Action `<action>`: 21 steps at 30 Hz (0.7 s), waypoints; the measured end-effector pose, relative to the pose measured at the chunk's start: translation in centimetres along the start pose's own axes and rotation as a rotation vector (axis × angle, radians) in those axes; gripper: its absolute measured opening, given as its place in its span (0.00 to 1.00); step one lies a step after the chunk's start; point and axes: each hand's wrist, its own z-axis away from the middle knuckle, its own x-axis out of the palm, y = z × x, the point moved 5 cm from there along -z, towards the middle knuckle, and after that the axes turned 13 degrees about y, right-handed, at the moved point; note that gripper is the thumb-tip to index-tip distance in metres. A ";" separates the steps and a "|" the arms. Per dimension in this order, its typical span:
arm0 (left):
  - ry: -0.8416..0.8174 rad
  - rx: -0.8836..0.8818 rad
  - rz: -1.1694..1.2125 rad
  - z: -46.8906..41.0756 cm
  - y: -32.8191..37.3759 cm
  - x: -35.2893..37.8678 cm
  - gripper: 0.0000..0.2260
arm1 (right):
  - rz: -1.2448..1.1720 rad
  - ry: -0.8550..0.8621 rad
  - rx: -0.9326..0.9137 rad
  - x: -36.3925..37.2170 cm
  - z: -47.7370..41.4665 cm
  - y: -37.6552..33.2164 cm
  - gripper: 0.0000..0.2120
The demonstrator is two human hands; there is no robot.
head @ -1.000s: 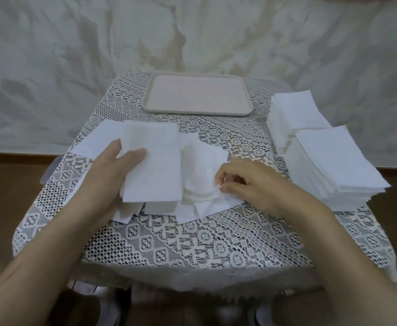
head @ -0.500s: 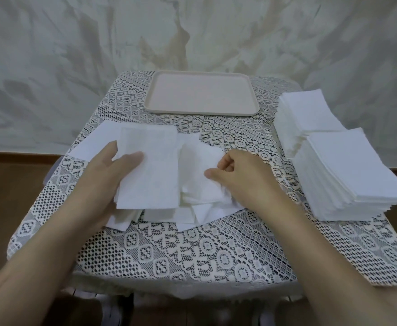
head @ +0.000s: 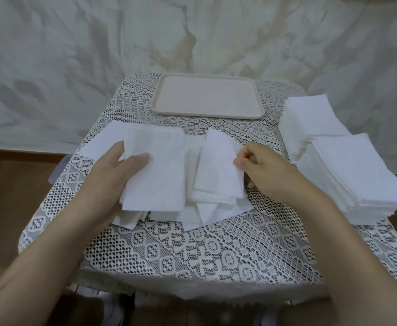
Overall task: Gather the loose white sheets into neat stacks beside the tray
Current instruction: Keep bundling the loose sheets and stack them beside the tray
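Lying between the two hands, the loose white sheets point(head: 206, 212) sprawl in an overlapping heap at the middle of the table, their corners poking out at odd angles. The left hand point(head: 112, 175) grips a squared-up bundle point(head: 159, 175) at its left edge, thumb pressed flat on top and fingers underneath, so the bundle sits just over the heap's left side. The right hand point(head: 265, 170) pinches the right edge of a single sheet point(head: 218, 165) between thumb and curled fingers. That sheet is raised and tilted above the heap's right half.

There are two hands, one tray and two finished stacks. How many sheets make up the heap I cannot count, since they hide one another.

The far stack point(head: 310, 114) and the near stack point(head: 357, 175) stand touching at the table's right edge, to the right of the tray point(head: 206, 97). Both are thick, and their layered edges are slightly ragged. The sheets are thin, soft-looking rectangles with a faint texture. The tray is a pale pink, shallow rectangle with rounded corners and a low rim, well behind the heap. A white lace cloth point(head: 204, 250) of open geometric mesh covers the table.
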 end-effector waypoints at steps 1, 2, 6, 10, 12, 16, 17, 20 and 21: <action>-0.006 0.000 -0.002 0.1 0.0 0.0 0.11 | -0.022 0.001 0.014 0.0 0.0 0.3 0.07; -0.013 0.000 -0.002 0.1 0.0 0.1 0.11 | -0.040 0.012 0.021 0.1 -0.1 0.5 0.06; -0.018 0.000 -0.003 0.2 0.0 0.1 0.11 | -0.117 0.080 0.058 0.8 -0.1 0.6 0.04; -0.029 -0.012 -0.004 0.2 0.0 0.1 0.12 | -0.276 0.146 0.200 0.7 -0.3 0.8 0.15; -0.028 -0.008 -0.009 0.1 0.0 0.1 0.12 | -0.303 0.097 0.234 0.8 -0.4 0.9 0.10; -0.021 -0.006 -0.012 0.1 0.0 0.1 0.12 | -0.324 0.001 0.195 1.0 -0.2 0.9 0.04; -0.022 -0.006 -0.015 0.1 0.0 0.1 0.12 | -0.331 0.008 0.180 1.0 0.0 0.7 0.04; -0.020 -0.002 -0.015 0.1 0.0 0.1 0.12 | -0.325 0.097 0.077 0.9 -0.3 0.3 0.05; -0.018 -0.001 -0.011 0.1 0.1 0.0 0.12 | -0.332 0.120 0.050 0.8 -0.5 0.2 0.07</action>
